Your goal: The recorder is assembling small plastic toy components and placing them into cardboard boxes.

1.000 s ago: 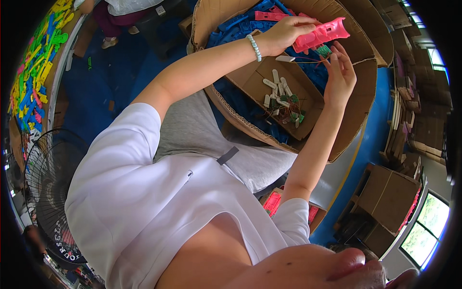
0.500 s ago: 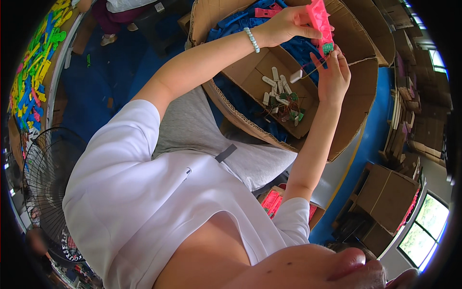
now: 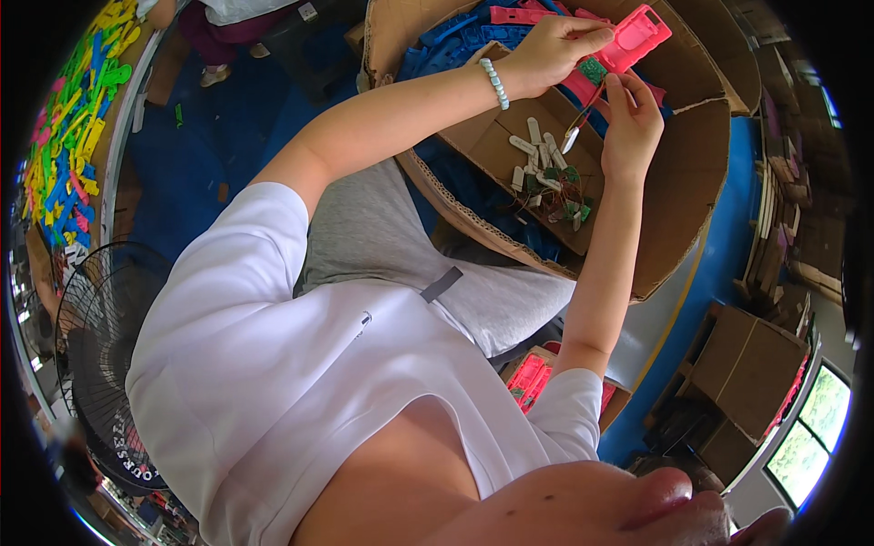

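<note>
My left hand [image 3: 551, 56], with a beaded bracelet on its wrist, pinches a pink plastic shell [image 3: 641, 38] over a large cardboard box. A small green circuit board [image 3: 592, 70] lies against the shell's near end, between both hands. Closed fingertips of my right hand [image 3: 630, 132] are at the board and its thin wires. From these wires hangs a white oblong piece [image 3: 570, 139]. Below is a smaller carton [image 3: 487, 136] holding several white pieces [image 3: 537, 150] and wired green boards [image 3: 569, 187]. Whether my right fingers grip board or wires is partly hidden.
Blue and pink plastic parts [image 3: 446, 41] fill the large cardboard box [image 3: 687, 182]. Pink shells with boards [image 3: 528, 380] sit in a carton beside me. A fan [image 3: 100, 364] stands at left, near a table of colourful parts [image 3: 77, 136]. Another person [image 3: 218, 32] is at the upper left.
The pink shell has turned from nearly upright to tilted rightward, and my left hand has shifted slightly down. The board now shows nearer my left fingers. The white piece swings more upright.
</note>
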